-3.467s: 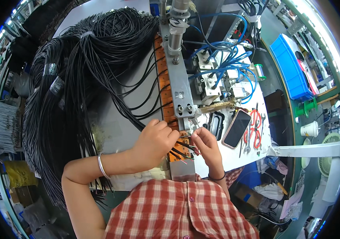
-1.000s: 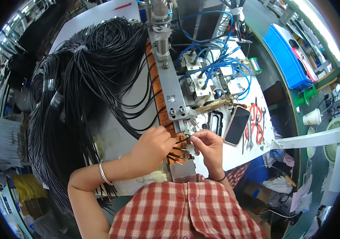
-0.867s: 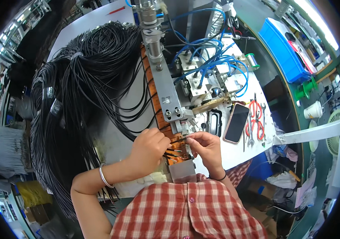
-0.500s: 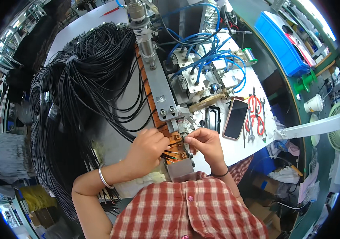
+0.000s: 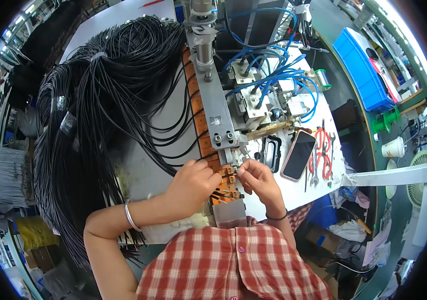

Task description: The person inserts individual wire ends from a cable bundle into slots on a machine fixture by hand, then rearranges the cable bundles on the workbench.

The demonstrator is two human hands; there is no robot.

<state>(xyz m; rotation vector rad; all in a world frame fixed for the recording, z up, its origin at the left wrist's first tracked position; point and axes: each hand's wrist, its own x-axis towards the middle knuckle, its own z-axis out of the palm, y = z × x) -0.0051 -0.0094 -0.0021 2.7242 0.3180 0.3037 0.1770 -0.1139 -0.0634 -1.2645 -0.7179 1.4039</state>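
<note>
My left hand (image 5: 194, 184), fingers curled, is closed on a black cable at the left side of an orange fixture rail (image 5: 200, 116). Thin wire ends (image 5: 223, 192) with light tips stick out beside it over the rail's near blocks. Across the rail, my right hand (image 5: 259, 184) has thumb and forefinger pinched together beside an orange clamp block (image 5: 229, 171); what lies in the pinch is too small to make out. Several black cables run from a large bundle (image 5: 108, 95) on the left to the rail. A grey metal press arm (image 5: 212, 95) extends along the rail's right side.
Pneumatic blocks (image 5: 253, 95) with blue tubes stand right of the rail. A phone (image 5: 299, 156), red-handled scissors (image 5: 326, 165) and a wrench (image 5: 315, 167) lie on the white table at right. Beyond are a blue bin (image 5: 361, 75) and a white support bar (image 5: 388, 176).
The view has shifted, so the bench and rail appear further right. Both hands stay at the rail's near end; my left hand keeps its curled grip and my right hand its pinch.
</note>
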